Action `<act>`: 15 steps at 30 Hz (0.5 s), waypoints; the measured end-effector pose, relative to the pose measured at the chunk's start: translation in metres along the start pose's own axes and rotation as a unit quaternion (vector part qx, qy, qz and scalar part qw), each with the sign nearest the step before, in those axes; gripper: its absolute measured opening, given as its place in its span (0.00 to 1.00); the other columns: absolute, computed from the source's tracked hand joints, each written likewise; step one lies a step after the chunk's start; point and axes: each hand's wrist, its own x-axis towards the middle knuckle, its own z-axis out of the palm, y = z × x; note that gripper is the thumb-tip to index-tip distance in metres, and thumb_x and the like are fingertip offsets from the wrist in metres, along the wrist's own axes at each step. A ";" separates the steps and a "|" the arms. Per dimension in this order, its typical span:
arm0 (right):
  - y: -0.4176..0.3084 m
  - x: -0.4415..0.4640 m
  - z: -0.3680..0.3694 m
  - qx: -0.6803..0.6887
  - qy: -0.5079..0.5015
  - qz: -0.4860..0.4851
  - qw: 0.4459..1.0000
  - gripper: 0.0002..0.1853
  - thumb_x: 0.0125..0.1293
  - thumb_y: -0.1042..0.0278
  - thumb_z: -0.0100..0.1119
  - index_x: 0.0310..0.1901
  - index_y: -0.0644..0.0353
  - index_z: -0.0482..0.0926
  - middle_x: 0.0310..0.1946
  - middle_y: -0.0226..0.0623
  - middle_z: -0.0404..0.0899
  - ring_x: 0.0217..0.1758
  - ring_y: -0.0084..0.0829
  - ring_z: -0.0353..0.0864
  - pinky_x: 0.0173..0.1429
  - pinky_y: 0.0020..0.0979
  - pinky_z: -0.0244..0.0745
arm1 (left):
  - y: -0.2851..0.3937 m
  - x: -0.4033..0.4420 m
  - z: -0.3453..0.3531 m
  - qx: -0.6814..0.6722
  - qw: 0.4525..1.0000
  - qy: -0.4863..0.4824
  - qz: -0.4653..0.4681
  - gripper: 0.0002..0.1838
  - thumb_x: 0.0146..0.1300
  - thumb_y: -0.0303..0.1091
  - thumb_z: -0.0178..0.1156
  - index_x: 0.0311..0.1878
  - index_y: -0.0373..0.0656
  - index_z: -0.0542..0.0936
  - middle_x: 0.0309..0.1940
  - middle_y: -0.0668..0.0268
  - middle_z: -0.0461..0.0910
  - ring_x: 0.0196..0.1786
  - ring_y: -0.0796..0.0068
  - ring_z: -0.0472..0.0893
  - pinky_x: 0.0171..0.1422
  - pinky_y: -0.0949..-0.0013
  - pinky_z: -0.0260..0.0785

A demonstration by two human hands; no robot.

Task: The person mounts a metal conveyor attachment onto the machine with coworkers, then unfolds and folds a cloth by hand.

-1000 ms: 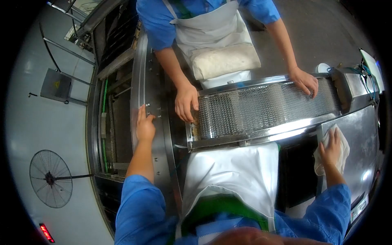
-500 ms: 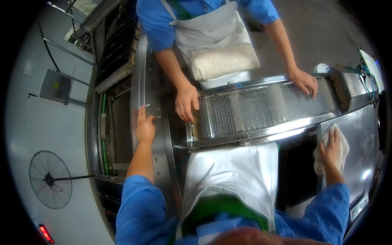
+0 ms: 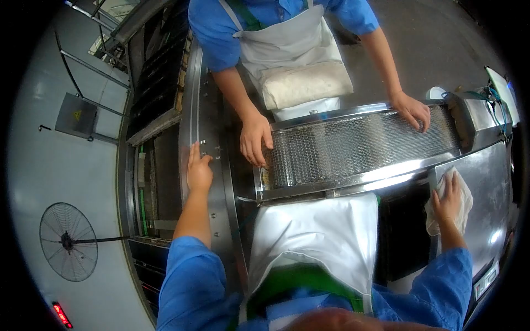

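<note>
My left hand rests on the long steel rail of the machine, fingers stretched out and thumb apart, holding nothing. Under my right hand a white cloth is spread and wrinkled on the steel cover; the hand lies flat on it with fingers extended. Between my hands runs a metal mesh conveyor belt. Across it stands a co-worker whose one hand is at the belt's left end, the other hand on the mesh near its right end.
To the left, dark panels with a pale lower edge sit inside the machine opening. A wire-caged fan stands by the white wall. A steel box with blue tubes is at the belt's right end. A dark gap lies beside my apron.
The dark panels in the left machine have moved down in view, toward my side. My hands, the cloth and the co-worker's hands keep their places; the view has shifted slightly.
</note>
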 end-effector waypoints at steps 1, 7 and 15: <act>0.001 0.000 0.001 0.001 0.000 0.000 1.000 0.40 0.53 0.65 0.66 0.68 0.52 0.60 0.71 0.51 0.53 0.74 0.53 0.52 0.74 0.46 0.51 | 0.000 0.000 0.000 0.003 1.000 -0.001 0.001 0.08 0.53 0.20 0.56 0.32 0.42 0.83 0.70 0.56 0.61 0.73 0.58 0.60 0.71 0.63 0.59; 0.003 0.001 0.003 0.008 -0.004 0.002 1.000 0.40 0.53 0.65 0.67 0.68 0.52 0.61 0.71 0.51 0.54 0.73 0.53 0.53 0.74 0.45 0.53 | 0.007 -0.001 -0.007 0.018 1.000 -0.014 -0.008 0.10 0.52 0.18 0.56 0.33 0.42 0.83 0.70 0.57 0.61 0.73 0.58 0.60 0.71 0.63 0.59; 0.005 0.002 0.004 -0.005 0.017 -0.016 1.000 0.39 0.52 0.65 0.67 0.67 0.52 0.62 0.71 0.50 0.54 0.73 0.53 0.54 0.73 0.46 0.54 | 0.003 0.000 -0.003 0.005 1.000 -0.006 -0.003 0.09 0.52 0.18 0.56 0.32 0.42 0.82 0.70 0.58 0.61 0.73 0.58 0.60 0.70 0.63 0.60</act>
